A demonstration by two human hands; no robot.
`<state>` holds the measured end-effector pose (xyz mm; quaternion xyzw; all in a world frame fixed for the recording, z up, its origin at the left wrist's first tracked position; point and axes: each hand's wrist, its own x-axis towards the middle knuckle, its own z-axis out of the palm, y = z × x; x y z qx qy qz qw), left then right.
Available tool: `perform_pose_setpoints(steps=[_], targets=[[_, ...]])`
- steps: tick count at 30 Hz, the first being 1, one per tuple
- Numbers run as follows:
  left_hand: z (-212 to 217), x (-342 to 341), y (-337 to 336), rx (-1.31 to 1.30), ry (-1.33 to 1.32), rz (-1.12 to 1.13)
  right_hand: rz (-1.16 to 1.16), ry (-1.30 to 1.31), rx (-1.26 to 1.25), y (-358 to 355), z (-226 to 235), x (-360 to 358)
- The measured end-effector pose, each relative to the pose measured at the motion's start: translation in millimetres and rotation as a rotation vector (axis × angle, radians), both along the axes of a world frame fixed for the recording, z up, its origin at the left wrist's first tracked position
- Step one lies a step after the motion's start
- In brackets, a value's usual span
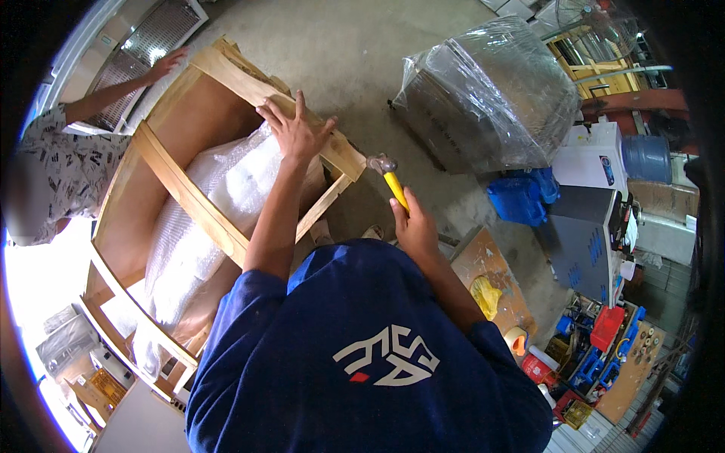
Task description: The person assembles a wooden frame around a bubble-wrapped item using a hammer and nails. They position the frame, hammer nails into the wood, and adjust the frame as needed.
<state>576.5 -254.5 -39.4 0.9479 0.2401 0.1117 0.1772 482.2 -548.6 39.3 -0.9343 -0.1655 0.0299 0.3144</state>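
Observation:
My left hand lies with spread fingers on the top plank of a large wooden crate. Inside the crate sits a bulky item in bubble wrap. My right hand grips a hammer by its yellow handle. The metal hammer head is up beside the plank's near right end, apart from my left hand. Below that end, a thin slat slopes down along the crate's side.
At the far left a co-worker reaches a hand toward the crate's far corner. A plastic-wrapped box stands to the right. Beyond my right arm are a stained board, a yellow bag and bins of tools and parts.

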Motion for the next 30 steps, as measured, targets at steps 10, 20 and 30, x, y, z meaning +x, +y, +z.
perform_pose_setpoints(steps=[10,20,30], targets=[[9,7,-5,0.056,0.073,0.013,0.133,0.064,-0.139,17,23,9],[20,10,-11,0.073,0.13,0.031,0.092,0.014,-0.138,21,31,11],[18,9,-10,0.0,0.035,0.012,0.113,-0.18,-0.16,27,32,7]])
